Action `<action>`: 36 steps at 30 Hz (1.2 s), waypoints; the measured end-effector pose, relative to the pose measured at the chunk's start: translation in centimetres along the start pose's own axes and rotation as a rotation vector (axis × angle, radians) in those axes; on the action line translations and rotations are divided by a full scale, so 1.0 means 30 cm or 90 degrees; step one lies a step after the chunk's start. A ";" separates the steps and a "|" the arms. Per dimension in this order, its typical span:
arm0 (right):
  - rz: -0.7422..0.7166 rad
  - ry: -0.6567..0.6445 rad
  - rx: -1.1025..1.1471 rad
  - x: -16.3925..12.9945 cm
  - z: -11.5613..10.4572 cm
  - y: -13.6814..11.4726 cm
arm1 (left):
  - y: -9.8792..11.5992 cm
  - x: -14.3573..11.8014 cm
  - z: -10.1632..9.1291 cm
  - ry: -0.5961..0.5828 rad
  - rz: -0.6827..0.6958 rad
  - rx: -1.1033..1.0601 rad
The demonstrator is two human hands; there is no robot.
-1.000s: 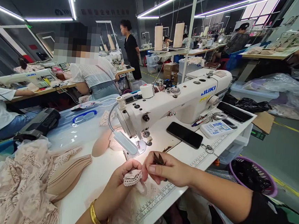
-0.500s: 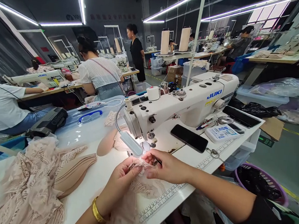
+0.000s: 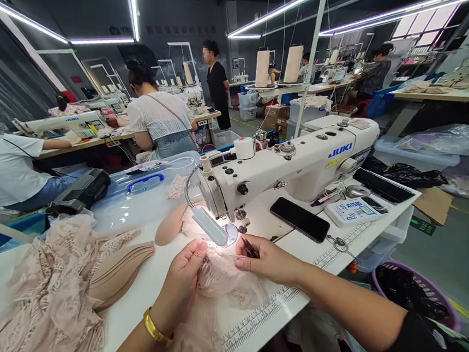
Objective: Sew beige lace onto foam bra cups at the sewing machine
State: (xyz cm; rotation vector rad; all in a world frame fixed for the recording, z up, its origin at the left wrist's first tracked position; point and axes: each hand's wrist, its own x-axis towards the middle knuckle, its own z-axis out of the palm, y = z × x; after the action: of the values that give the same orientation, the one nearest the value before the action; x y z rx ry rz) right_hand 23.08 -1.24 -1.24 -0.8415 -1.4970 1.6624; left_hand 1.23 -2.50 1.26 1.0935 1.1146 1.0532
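Observation:
My left hand (image 3: 187, 268) pinches one edge of a pale pink lace fabric (image 3: 221, 276), fingers closed. Opposite it, my right hand (image 3: 266, 260) is closed too, its thumb and finger at the lace's other edge. Dark thread snips (image 3: 250, 248) stick out of my right hand, their handle part hidden in the palm. Between both hands the lace is spread, and it hangs down over the table's front edge. Just behind stands a white sewing machine (image 3: 285, 164), its small lamp (image 3: 209, 226) lighting the needle area. Beyond the lamp lies a beige cup pad (image 3: 171, 225).
Left on the table are a lace heap (image 3: 56, 281) and stacked beige cup pads (image 3: 121, 273). A black phone (image 3: 299, 219), a white-and-blue box (image 3: 350, 209) and a printed ruler (image 3: 255, 315) lie to the right. Co-workers sit at other machines; one person (image 3: 218, 84) stands.
My hands have moved apart, left hand leftward and right hand slightly right. The lace between them is now spread out rather than bunched. The snips show more clearly.

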 end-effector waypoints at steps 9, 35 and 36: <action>-0.025 0.056 -0.111 0.025 0.018 0.006 | -0.019 0.015 -0.030 0.051 0.076 0.234; -0.069 0.177 -0.150 0.042 0.015 0.030 | 0.013 0.005 0.010 -0.065 -0.091 -0.089; -0.091 0.194 -0.186 0.037 0.016 0.027 | 0.013 0.005 0.011 -0.063 -0.087 -0.085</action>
State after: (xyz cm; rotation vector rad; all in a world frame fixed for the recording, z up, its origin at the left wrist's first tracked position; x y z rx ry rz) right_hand 22.04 -0.57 -1.99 -1.0638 -1.5606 1.1677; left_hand 1.54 -2.34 1.66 0.9400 1.0105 0.9414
